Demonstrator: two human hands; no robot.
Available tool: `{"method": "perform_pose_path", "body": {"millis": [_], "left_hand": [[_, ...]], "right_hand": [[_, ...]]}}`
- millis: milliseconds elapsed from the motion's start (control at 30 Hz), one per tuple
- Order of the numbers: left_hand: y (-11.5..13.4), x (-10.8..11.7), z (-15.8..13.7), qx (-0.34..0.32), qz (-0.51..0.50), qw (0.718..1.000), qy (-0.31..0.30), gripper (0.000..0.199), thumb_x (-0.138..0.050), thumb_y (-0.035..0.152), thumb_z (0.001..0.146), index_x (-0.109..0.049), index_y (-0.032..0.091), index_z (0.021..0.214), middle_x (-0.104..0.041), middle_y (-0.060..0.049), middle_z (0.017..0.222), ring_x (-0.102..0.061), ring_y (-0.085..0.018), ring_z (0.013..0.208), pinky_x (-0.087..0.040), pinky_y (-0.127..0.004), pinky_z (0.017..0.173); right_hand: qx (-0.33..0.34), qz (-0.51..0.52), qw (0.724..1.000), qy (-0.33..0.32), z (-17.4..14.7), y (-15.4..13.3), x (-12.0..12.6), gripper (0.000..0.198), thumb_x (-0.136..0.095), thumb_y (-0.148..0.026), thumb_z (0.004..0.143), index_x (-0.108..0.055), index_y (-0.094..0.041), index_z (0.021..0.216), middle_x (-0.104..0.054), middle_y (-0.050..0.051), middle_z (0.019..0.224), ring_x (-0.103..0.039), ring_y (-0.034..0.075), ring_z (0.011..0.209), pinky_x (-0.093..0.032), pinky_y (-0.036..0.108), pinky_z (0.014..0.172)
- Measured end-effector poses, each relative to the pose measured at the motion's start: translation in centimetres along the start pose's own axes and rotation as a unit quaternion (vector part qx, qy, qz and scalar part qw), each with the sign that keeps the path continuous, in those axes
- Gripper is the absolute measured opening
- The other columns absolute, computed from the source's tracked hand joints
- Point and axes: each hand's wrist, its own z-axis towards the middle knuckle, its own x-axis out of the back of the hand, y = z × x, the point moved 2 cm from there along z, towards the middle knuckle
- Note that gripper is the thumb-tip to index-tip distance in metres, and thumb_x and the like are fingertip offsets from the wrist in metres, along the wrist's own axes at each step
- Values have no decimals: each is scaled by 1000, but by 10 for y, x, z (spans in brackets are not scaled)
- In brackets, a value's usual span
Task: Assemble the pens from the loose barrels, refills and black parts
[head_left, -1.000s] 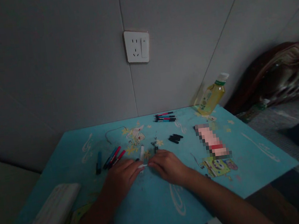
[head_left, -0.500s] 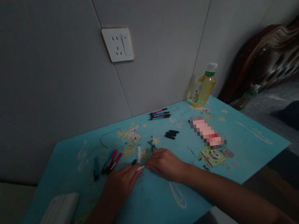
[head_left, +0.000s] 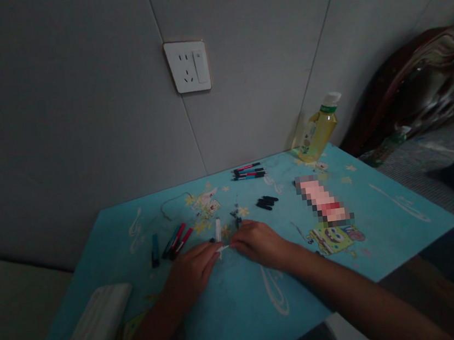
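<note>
Slim white stick-like piece (head_left: 225, 247): bridging the fingertips of both hands, just above the surface (head_left: 225, 324); probably a pen part being worked on, not finished.
Left hand (head_left: 193, 265): pinching one end of that white piece between thumb and fingers.
Right hand (head_left: 256, 243): pinching the other end; whether a smaller part sits in its fingertips is hidden.
Narrow white and clear sticks (head_left: 218, 229): lying just beyond the meeting point of the hands, apparently waiting.
Tiny black bits (head_left: 238, 221): just beyond the right hand's knuckles, loose.
Red and blue barrels with black ends (head_left: 182, 241): just beyond and left of the left hand, with one blue barrel (head_left: 154, 250) farther left; these look not yet dealt with.
Short black tubes (head_left: 267, 202): beyond the right hand, in a small cluster, separate from any barrel.
Slender red, blue and black pens (head_left: 250, 174): well beyond the right hand, side by side; they look whole, so probably the done share.
Overall: seemingly partway, with several loose parts remaining.
Clear bottle of yellow liquid (head_left: 318, 132): far beyond the right hand, upright, uninvolved.
</note>
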Motion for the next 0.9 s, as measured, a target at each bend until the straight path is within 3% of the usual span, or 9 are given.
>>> {"method": "perform_pose_path", "body": {"millis": [233, 400, 533, 800, 900], "left_hand": [[5, 8, 3, -30, 53, 998, 2, 27, -44, 22, 100, -63, 21, 119, -71, -4, 105, -67, -18, 92, -55, -32, 85], [9, 9, 3, -56, 76, 995, 10, 27, -42, 20, 101, -64, 20, 116, -70, -5, 99, -64, -18, 90, -52, -33, 83], [12, 3, 1, -64, 122, 990, 29, 27, -42, 20, 100, -61, 19, 119, -68, -7, 98, -62, -19, 85, -49, -36, 79], [22, -5, 3, 27, 96, 995, -15, 15, -45, 19, 99, -59, 19, 99, -62, -2, 86, -61, -18, 79, -47, -31, 73], [15, 0, 4, 66, 87, 994, -9, 15, -44, 18, 99, -58, 20, 98, -61, -2, 85, -61, -18, 79, -47, -30, 73]], "right_hand": [[-51, 110, 992, -24, 0, -3, 3, 20, -52, -25, 98, -70, -20, 92, -70, 2, 83, -62, 16, 81, -45, 27, 77], [-71, 172, 981, -46, 2, -6, 13, 27, -52, -28, 98, -70, -19, 80, -65, 0, 73, -59, 15, 72, -44, 25, 70], [-95, 176, 980, -19, 1, -5, 10, 24, -53, -30, 98, -71, -20, 85, -65, 1, 76, -60, 15, 74, -44, 26, 71], [-65, 135, 989, -10, 0, -9, 2, 24, -52, -34, 99, -73, -23, 94, -71, 3, 82, -63, 18, 81, -45, 30, 79], [-107, 97, 989, 36, 1, 1, 15, 27, -48, -35, 100, -72, -22, 102, -73, 5, 93, -64, 20, 87, -46, 31, 82]]}}
